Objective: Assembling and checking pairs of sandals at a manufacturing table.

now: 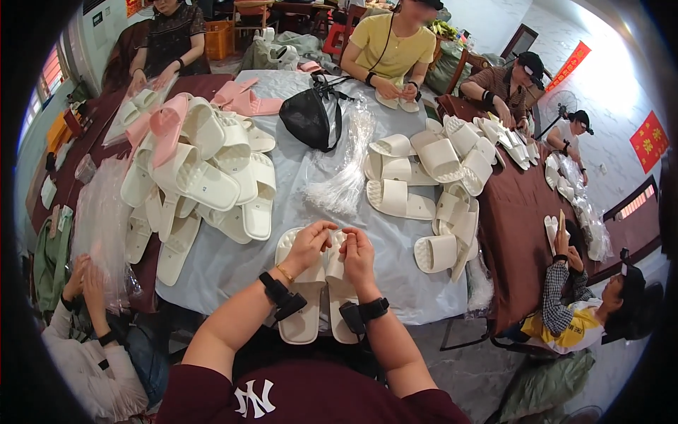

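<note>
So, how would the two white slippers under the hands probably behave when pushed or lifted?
The slippers should be light and slightly bendy, since they look moulded from foam-like material. Their straps probably hold shape, as they arch without sagging. The heels seem to pass the edge of the table, so pushing that way might tip them off.
</note>
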The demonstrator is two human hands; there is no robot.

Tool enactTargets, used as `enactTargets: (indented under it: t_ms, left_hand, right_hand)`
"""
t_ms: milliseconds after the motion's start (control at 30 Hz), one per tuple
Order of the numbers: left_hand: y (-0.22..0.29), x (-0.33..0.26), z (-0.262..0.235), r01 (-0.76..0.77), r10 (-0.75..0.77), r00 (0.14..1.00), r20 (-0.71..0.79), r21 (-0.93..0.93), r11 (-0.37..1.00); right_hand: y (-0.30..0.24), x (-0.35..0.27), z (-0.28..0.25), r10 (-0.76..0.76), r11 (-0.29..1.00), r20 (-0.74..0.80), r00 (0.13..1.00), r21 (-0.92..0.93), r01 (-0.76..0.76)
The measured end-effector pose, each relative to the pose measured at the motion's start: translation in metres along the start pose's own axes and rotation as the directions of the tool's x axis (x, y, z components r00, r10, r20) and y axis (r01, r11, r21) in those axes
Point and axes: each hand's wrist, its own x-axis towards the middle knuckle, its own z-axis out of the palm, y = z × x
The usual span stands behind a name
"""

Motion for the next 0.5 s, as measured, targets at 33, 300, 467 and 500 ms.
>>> enactTargets:
  t_ms: [33,300,467,500]
  left_hand:
    - [-0.003,0.001,0.0,-0.033,0.032,0.999,0.019,0.017,0.999]
    - [0.021,-0.017,0.01,-0.124,0.066,0.988,0.14,0.459,0.88]
    - [0.008,-0.01,0.009,-0.243,0.231,0.97,0.075,0.323,0.915]
    - [0.007,-0.009,0.009,-0.242,0.231,0.97,0.073,0.324,0.915]
  right_hand:
    - [0.001,0.001,0.001,0.008,0.998,0.007,1.0,-0.063,-0.007]
    - [-0.012,-0.003,0.009,-0.261,0.76,0.117,0.958,-0.587,0.279]
    - [-0.001,0.001,0.011,-0.304,0.684,0.105,0.947,-0.668,0.293]
    - [-0.001,0.001,0.012,-0.303,0.684,0.107,0.947,-0.667,0.294]
